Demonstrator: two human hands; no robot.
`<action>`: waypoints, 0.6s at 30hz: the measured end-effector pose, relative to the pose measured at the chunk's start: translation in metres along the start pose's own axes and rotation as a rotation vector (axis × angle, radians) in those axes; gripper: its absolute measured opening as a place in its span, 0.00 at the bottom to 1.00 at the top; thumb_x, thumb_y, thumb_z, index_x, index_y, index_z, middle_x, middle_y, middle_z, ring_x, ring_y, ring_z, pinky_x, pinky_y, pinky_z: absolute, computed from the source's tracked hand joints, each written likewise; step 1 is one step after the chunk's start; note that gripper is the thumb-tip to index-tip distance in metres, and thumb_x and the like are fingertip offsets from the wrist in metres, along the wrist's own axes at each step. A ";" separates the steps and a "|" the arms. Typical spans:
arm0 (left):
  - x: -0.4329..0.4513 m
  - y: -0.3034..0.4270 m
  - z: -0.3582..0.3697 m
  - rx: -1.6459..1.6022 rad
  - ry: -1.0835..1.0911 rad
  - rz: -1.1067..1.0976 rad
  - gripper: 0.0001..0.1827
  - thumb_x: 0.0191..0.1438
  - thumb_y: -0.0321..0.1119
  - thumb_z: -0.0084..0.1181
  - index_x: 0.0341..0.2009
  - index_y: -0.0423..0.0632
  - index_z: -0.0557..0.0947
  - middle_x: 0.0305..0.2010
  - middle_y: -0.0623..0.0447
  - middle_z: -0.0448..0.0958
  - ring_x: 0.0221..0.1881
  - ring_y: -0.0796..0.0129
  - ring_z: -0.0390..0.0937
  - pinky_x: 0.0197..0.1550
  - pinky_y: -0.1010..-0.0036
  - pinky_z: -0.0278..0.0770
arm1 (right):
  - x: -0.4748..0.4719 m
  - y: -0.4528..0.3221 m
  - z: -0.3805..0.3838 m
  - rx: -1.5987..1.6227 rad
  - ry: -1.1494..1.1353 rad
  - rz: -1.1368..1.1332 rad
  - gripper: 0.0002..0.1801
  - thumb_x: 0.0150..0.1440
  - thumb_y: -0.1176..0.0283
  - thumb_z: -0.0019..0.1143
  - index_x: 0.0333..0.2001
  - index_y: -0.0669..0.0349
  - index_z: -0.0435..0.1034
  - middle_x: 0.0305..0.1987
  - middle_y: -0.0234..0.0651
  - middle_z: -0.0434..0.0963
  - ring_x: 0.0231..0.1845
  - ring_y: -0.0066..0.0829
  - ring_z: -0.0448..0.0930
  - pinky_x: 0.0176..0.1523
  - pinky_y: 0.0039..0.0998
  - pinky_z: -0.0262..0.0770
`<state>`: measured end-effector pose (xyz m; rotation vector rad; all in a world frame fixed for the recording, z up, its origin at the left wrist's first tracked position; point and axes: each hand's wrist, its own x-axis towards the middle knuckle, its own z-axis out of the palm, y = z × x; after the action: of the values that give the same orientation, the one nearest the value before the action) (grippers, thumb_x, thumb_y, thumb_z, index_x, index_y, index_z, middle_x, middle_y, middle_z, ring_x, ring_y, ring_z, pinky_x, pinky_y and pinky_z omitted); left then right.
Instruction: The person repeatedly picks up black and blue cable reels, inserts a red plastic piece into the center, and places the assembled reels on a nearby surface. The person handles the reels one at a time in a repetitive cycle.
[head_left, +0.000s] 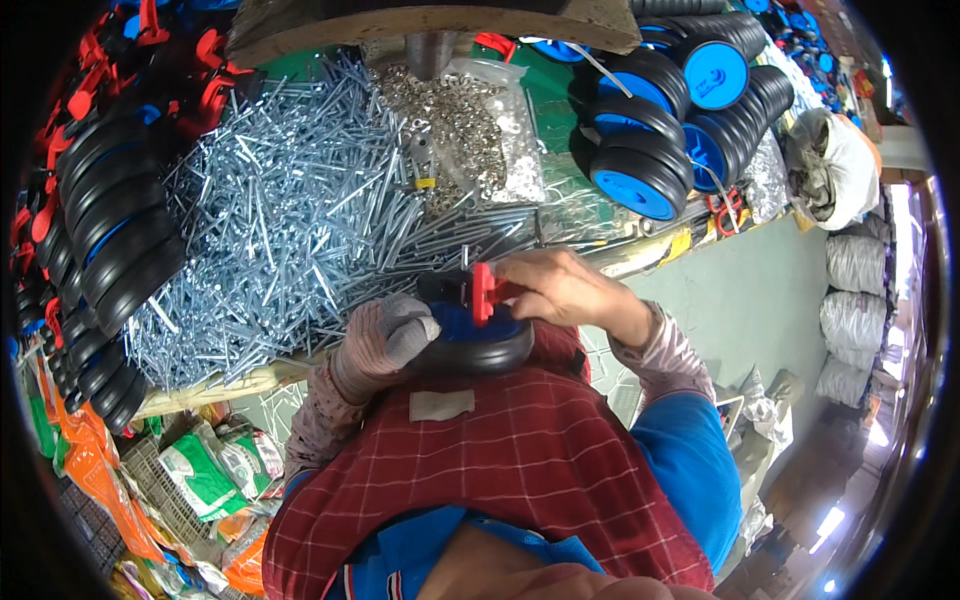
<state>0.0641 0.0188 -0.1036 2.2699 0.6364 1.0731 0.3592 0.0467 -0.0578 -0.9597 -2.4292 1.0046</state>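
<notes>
Close to my body, my left hand (386, 341), in a grey knit glove, grips the left side of a black wheel (476, 356) with a blue hub. My bare right hand (559, 289) pinches a red plastic part (482, 295) over the wheel's hub. A black piece (442, 285) shows at the wheel's far side, with a metal pin (465, 259) standing upright near it. How the red part and the black piece meet the wheel is hidden. A large heap of metal rivets or pins (285, 202) lies beyond my left hand.
Small metal washers (480, 112) lie beyond the pins, under a metal press post (430, 54). Black-and-blue wheels (637, 187) are stacked at right, near red-handled scissors (727, 212). More wheels (124, 225) and red parts (82, 97) crowd the left. White sacks (855, 262) stand far right.
</notes>
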 end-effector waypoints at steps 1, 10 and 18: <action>-0.006 -0.002 0.002 -0.139 -0.022 -0.085 0.21 0.46 0.25 0.65 0.44 0.49 0.73 0.32 0.47 0.78 0.24 0.56 0.78 0.22 0.66 0.75 | -0.008 0.000 0.000 -0.029 0.028 -0.017 0.32 0.58 0.44 0.53 0.50 0.63 0.73 0.42 0.44 0.77 0.43 0.48 0.79 0.44 0.41 0.78; -0.024 0.006 0.009 -0.252 -0.047 -0.095 0.26 0.43 0.27 0.69 0.48 0.51 0.72 0.32 0.47 0.77 0.26 0.55 0.79 0.23 0.66 0.76 | -0.072 0.029 -0.069 -0.751 0.684 0.643 0.29 0.54 0.54 0.66 0.51 0.63 0.71 0.48 0.49 0.74 0.49 0.51 0.74 0.51 0.45 0.71; -0.016 0.026 0.012 -0.118 -0.079 -0.072 0.26 0.40 0.25 0.69 0.46 0.47 0.74 0.30 0.45 0.78 0.27 0.53 0.79 0.25 0.66 0.78 | -0.070 0.034 -0.018 -0.252 0.633 0.421 0.28 0.60 0.49 0.58 0.45 0.68 0.74 0.41 0.51 0.76 0.40 0.48 0.78 0.46 0.38 0.74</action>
<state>0.0695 -0.0131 -0.1019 2.1603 0.6012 0.9560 0.4338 0.0240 -0.0735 -1.6303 -1.8758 0.4017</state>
